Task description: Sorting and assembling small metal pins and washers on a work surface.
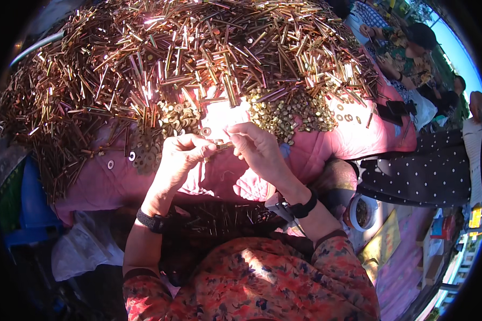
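- Leftmost, we see loose washers [146, 155] on the pink cloth [326, 147], near the left hand and clear of its fingers.
- Our left hand [178, 155] pinches the left end of the rod between thumb and forefinger; its wrist, below a black band [151, 220] on the forearm, points up and slightly right.
- The rod [224, 146] is between our two hands, above the cloth, its long axis running nearly left to right, with the right end a little higher in view. Both hands are at it, one toward each end.
- Our right hand [256, 151] comes in from the lower right, fingers curled, thumb and fingertips at the rod's right end; we cannot tell whether they grip it or only touch.
- Beyond the right hand, nuts [292, 115] lie in a pile, just beside its knuckles.
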